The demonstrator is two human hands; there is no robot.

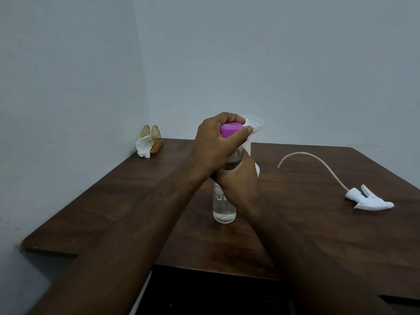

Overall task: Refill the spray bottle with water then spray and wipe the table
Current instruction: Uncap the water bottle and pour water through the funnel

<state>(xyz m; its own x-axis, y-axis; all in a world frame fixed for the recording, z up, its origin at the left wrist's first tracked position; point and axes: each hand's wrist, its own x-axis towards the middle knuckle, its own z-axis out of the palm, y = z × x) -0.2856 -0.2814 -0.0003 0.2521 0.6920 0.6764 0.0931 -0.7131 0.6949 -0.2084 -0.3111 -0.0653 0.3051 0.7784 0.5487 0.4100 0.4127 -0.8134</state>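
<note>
Two grips work one water bottle (223, 208), which stands upright near the middle of the desk (318, 246). The left grip (216, 144) is clenched over the purple cap (230, 129). The right grip (238, 176) clasps the neck below, evidently bracing it for unscrewing. A funnel (255, 123) stands just behind the bottle, ready for pouring; the spray bottle beneath is mostly hidden. The spray head (368, 200) lies well right of the bottle, short of the desk edge. Bare wood either side leaves room to tilt.

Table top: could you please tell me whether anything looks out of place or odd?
The spray head lies on its side at the right of the table, off any bottle, its tube arching up. A white tissue sags out of the gold holder in the far left corner. No spill shows.
</note>
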